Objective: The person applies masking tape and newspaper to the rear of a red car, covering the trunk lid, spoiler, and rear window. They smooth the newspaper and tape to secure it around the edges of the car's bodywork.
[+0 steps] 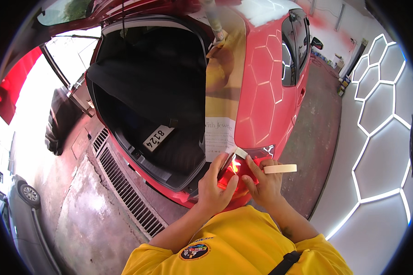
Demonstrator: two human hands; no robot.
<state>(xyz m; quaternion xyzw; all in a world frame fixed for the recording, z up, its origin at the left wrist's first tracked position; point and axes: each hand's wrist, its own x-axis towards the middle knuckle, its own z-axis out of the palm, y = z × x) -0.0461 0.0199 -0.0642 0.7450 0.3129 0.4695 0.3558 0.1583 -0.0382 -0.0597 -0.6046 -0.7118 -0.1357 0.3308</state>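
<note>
Both hands work at the red tail light on the car's rear corner. My left hand rests along the lamp's inner edge, fingers stretched and thumb apart. On the outer side, my right hand carries a roll of cream masking tape by its back fingers. Its index finger reaches toward a short pale strip at the lamp's top. A printed paper sheet hangs down the rear pillar, its lower end meeting the lamp beside my left fingers. How the strip is fixed is hard to make out.
The red car's hatch is raised over a dark boot with a licence plate lying inside. A metal floor drain grate runs behind the bumper. A grey car stands left; hexagon lights line the right wall.
</note>
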